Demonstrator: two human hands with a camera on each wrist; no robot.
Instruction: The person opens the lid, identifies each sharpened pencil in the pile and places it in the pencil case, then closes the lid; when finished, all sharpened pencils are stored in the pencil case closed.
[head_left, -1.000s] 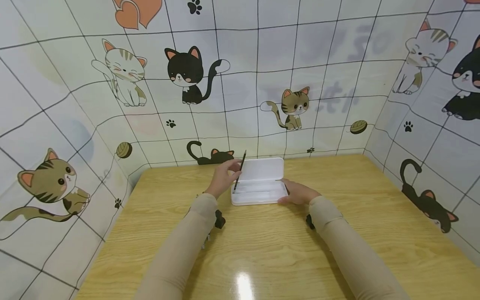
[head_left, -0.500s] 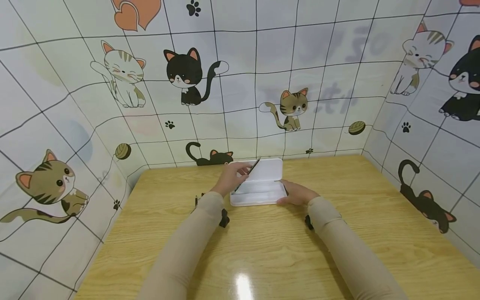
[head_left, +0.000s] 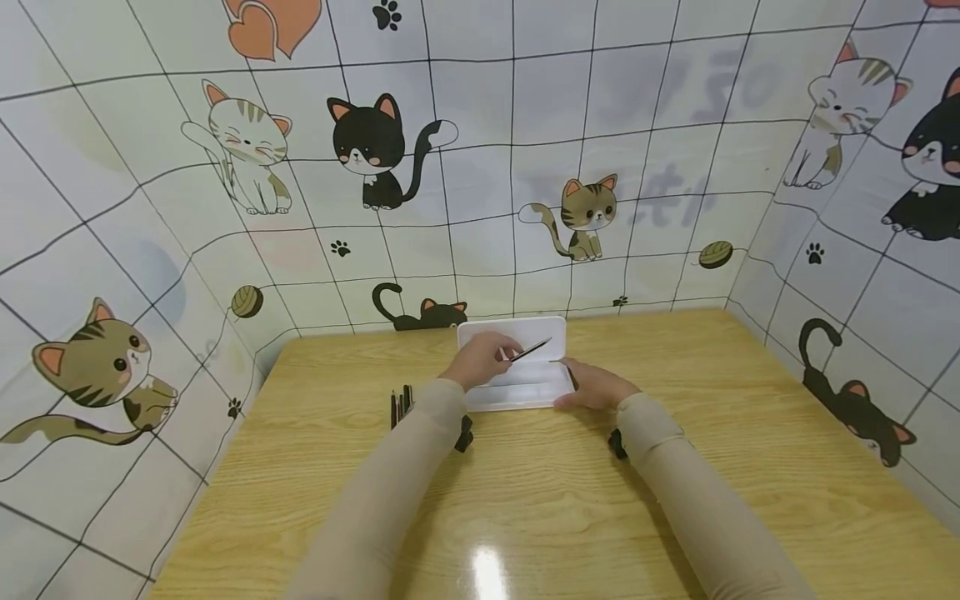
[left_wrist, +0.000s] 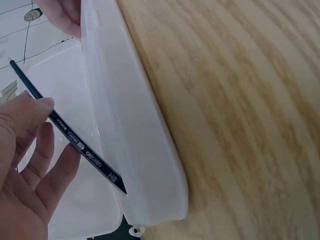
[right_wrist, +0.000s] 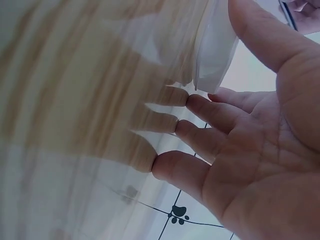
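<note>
My left hand (head_left: pixel 483 358) pinches a dark pencil (left_wrist: pixel 75 137), marked HB, between thumb and fingertips. The pencil slants over an open white pencil case (head_left: pixel 525 398), one end pointing up to the right in the head view. In the left wrist view its HB end is at the rim of the case wall (left_wrist: pixel 135 125); whether it touches is unclear. The raised lid (head_left: pixel 551 327) stands behind the tray. My right hand (head_left: pixel 597 386) holds the case's right end, thumb in front and index finger behind. In the right wrist view its other fingertips (right_wrist: pixel 170 165) rest on the tabletop.
Several dark pencils (head_left: pixel 401 407) lie on the wooden table (head_left: pixel 555 500) left of the case, partly hidden by the left sleeve (head_left: pixel 397 467). A cat-print wall covering (head_left: pixel 480 200) rises behind the table and at both sides.
My left hand has moved right over the case, and the pencil has swung from nearly upright to a low slant toward the right. More of the loose pencils shows. The right hand stays put.
</note>
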